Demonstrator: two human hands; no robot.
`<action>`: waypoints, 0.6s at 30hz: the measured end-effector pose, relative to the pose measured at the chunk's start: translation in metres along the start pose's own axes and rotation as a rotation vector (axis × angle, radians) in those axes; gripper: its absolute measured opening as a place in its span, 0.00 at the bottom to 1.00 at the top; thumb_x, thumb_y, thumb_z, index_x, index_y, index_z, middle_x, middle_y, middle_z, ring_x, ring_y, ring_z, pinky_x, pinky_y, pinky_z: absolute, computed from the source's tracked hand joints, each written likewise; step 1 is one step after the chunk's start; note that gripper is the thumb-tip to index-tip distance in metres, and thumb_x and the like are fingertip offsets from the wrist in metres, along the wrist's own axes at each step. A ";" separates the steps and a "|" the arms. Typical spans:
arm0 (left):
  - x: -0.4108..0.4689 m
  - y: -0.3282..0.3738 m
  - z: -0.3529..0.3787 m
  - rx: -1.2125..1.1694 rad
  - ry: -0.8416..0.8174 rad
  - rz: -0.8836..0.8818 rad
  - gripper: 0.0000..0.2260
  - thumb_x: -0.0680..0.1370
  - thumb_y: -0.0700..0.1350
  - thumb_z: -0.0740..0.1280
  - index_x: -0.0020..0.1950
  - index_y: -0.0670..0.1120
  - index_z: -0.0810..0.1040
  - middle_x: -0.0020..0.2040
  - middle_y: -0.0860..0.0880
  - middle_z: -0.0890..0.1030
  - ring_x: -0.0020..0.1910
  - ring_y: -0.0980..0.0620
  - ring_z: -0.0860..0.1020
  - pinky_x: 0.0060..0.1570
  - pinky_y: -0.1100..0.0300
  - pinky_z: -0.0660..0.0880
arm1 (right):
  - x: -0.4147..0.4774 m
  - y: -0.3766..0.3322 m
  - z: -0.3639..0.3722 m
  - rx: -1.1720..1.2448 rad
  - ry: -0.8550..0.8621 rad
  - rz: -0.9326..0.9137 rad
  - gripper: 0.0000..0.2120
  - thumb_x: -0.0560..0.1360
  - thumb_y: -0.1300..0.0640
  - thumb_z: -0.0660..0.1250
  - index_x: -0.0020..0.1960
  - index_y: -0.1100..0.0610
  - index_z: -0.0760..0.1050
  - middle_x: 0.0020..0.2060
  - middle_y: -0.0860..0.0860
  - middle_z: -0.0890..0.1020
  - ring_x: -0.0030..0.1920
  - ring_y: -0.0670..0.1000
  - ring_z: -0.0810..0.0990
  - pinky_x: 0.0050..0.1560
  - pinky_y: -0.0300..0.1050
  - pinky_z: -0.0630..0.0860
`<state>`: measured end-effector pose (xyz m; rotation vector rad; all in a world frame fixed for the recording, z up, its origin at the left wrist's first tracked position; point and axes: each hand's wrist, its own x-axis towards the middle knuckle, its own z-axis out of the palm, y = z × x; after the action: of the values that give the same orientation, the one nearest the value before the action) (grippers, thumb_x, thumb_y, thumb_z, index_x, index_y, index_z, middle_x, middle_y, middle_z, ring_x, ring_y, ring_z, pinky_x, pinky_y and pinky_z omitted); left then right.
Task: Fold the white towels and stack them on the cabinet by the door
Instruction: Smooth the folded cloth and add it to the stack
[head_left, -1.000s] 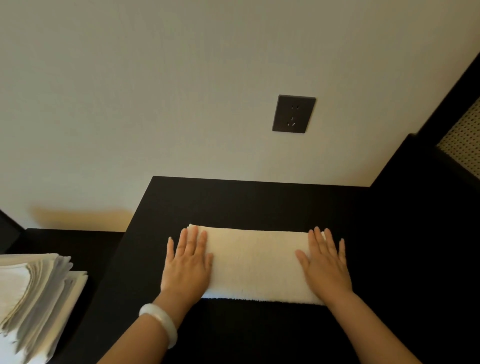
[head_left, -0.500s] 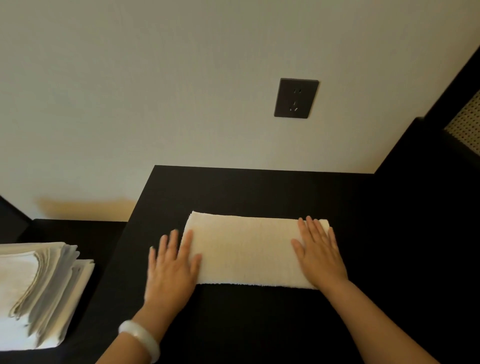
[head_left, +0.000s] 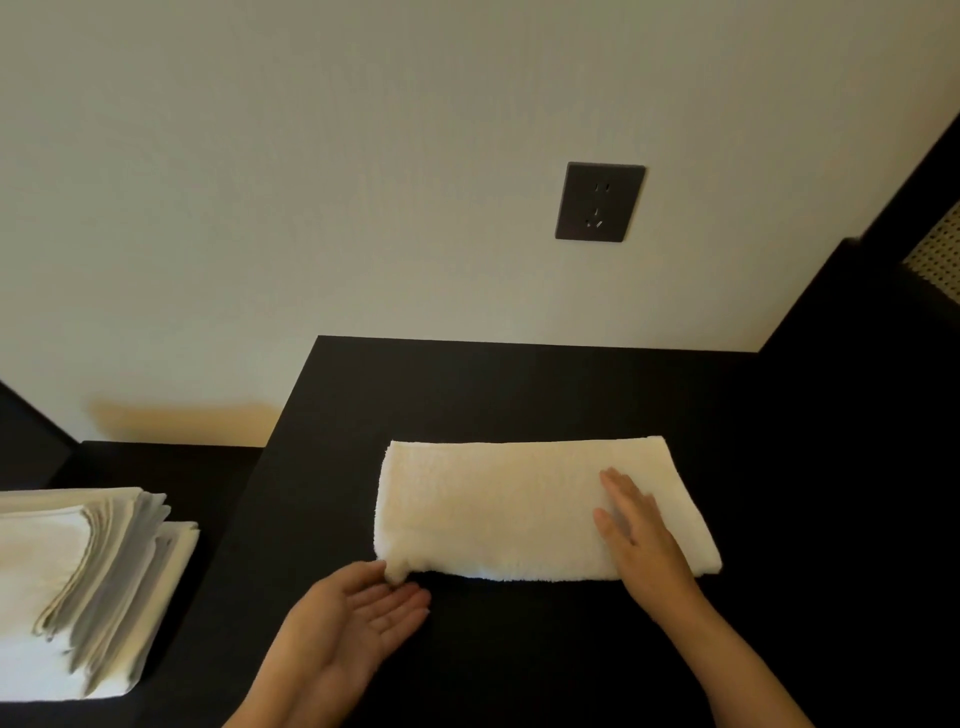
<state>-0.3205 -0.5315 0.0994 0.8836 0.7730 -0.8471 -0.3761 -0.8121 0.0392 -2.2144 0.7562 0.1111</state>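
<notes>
A white towel (head_left: 498, 509), folded into a long strip, lies across the black cabinet top (head_left: 519, 384). My right hand (head_left: 639, 535) rests flat on the towel's right part, fingers straight. My left hand (head_left: 358, 618) is turned palm up at the towel's near left corner, fingers stretched out, and its thumb touches that hanging corner. A stack of folded white towels (head_left: 78, 582) sits on a lower dark surface at the far left.
A dark wall socket (head_left: 600, 201) is on the pale wall behind the cabinet. A tall black panel (head_left: 852, 364) rises at the right, with a woven cane screen (head_left: 940, 249) beyond it.
My left hand slid off the towel's left end, turned palm up and came to its near left corner. My right hand stayed flat on the right part.
</notes>
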 end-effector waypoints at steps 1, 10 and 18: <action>-0.001 -0.001 0.002 -0.067 -0.045 -0.052 0.27 0.74 0.36 0.64 0.73 0.33 0.63 0.62 0.26 0.73 0.64 0.29 0.72 0.69 0.38 0.67 | -0.001 0.002 0.001 0.006 0.002 -0.024 0.25 0.84 0.48 0.54 0.80 0.45 0.51 0.80 0.43 0.51 0.80 0.48 0.45 0.77 0.47 0.42; 0.027 -0.028 0.059 -0.156 -0.143 -0.032 0.23 0.74 0.44 0.72 0.66 0.42 0.70 0.59 0.35 0.80 0.58 0.32 0.79 0.62 0.34 0.72 | -0.012 -0.003 -0.009 0.333 0.074 -0.020 0.17 0.84 0.54 0.58 0.71 0.43 0.68 0.75 0.42 0.64 0.76 0.46 0.57 0.77 0.47 0.51; 0.040 -0.018 0.078 -0.228 -0.167 0.031 0.16 0.78 0.42 0.68 0.64 0.41 0.70 0.58 0.33 0.80 0.55 0.31 0.80 0.45 0.31 0.77 | -0.065 -0.010 -0.025 1.313 -0.244 0.550 0.22 0.71 0.57 0.69 0.58 0.73 0.76 0.52 0.71 0.82 0.50 0.65 0.84 0.43 0.55 0.84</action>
<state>-0.3017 -0.6187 0.0929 0.6131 0.6924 -0.7778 -0.4275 -0.7932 0.0829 -0.7197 0.9002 0.1041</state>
